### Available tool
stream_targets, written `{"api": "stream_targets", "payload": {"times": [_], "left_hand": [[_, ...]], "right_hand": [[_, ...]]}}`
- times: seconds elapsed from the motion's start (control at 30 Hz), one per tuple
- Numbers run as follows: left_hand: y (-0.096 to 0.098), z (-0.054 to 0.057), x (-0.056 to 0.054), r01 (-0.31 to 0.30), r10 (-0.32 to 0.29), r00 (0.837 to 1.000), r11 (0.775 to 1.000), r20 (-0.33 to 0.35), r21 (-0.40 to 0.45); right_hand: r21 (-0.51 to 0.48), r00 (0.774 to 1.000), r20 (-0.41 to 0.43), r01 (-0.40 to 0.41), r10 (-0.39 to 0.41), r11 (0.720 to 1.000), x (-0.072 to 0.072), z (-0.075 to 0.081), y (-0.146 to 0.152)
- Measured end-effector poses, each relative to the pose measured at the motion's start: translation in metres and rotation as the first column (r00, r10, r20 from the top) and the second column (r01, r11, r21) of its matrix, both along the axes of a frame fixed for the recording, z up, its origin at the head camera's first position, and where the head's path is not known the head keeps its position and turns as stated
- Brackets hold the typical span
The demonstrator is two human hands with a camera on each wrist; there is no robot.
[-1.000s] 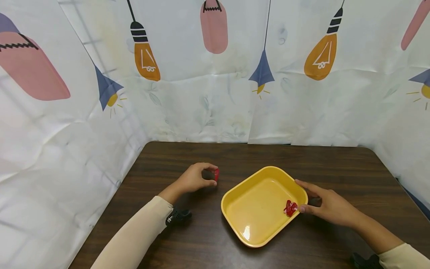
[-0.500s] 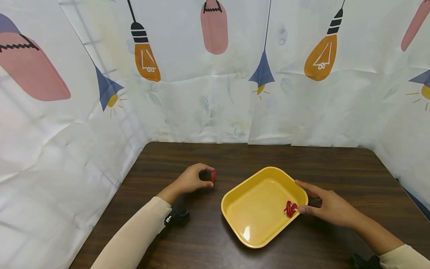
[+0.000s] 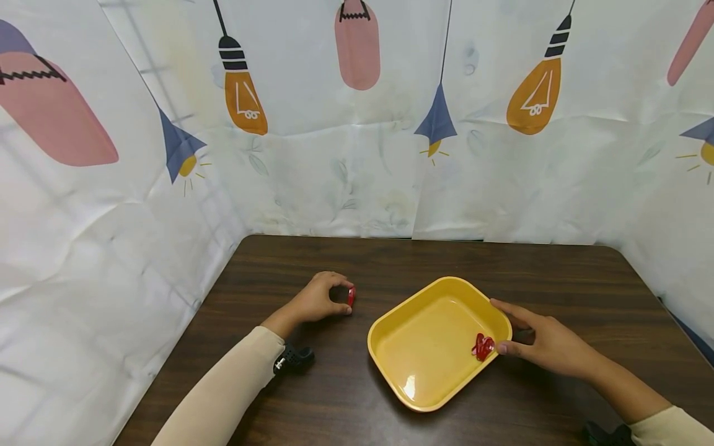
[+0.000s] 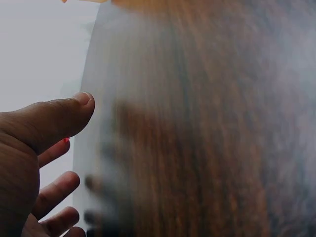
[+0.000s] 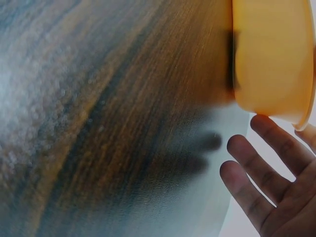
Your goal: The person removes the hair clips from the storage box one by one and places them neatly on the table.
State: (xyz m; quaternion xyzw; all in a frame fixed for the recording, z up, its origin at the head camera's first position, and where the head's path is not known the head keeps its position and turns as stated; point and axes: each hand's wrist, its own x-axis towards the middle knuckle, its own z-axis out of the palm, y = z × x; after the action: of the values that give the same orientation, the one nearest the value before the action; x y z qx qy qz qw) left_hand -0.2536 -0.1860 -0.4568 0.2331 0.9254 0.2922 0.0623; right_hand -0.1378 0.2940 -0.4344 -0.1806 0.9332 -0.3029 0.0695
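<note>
My left hand point(image 3: 317, 300) pinches a small glossy red piece point(image 3: 351, 296) between thumb and fingertips, just over the table to the left of the tray. In the left wrist view only a sliver of red shows behind the thumb. A yellow rectangular tray point(image 3: 385, 319) sits at an angle on the table. Inside it, by the right corner, lies a little cluster of shiny red pieces point(image 3: 482, 347); their kind is too small to tell. My right hand point(image 3: 549, 341) touches the tray's right corner, thumb and fingers spread. The right wrist view shows extended fingers against the tray's outer wall.
The dark wood-grain table point(image 3: 312, 409) ends at a white cloth point(image 3: 334, 173) printed with lamps and bulbs, which hangs behind and along the sides. A dark band point(image 3: 292, 358) is on my left wrist and another dark strap point(image 3: 608, 433) is by the right one.
My left hand has shifted slightly left and nearer to me, carrying the red piece away from the tray. The right hand and tray stay where they were.
</note>
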Motion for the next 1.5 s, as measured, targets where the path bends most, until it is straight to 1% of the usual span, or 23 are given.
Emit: {"api": "stream_targets", "payload": {"times": [0.17,0.53,1.03,1.33,1.5], "left_hand": [[-0.0014,-0.0023,-0.0005,0.003,-0.004,1.000,1.000,-0.013,-0.020],[-0.0029,-0.0042,0.0001,0.000,0.002,1.000,0.998,0.030,-0.060],[-0.0033,-0.0033,0.0016,0.008,-0.007,1.000,0.997,0.020,-0.071],[-0.0016,-0.0058,0.0027,0.002,0.002,0.999,0.996,0.037,-0.090],[-0.0017,-0.0041,0.0025,0.008,-0.005,0.999,0.996,0.034,-0.089]], "right_hand": [[0.001,1.000,-0.004,-0.001,0.001,1.000,0.0003,0.0001,0.0002],[-0.001,1.000,0.000,0.000,0.000,1.000,0.0006,0.0001,-0.0001],[-0.003,1.000,0.000,-0.002,0.002,1.000,0.0003,-0.0019,0.0008],[-0.005,1.000,0.005,0.002,-0.002,1.000,-0.0004,-0.0026,0.0016],[0.002,1.000,-0.003,0.004,-0.004,1.000,-0.0010,-0.0025,0.0014]]}}
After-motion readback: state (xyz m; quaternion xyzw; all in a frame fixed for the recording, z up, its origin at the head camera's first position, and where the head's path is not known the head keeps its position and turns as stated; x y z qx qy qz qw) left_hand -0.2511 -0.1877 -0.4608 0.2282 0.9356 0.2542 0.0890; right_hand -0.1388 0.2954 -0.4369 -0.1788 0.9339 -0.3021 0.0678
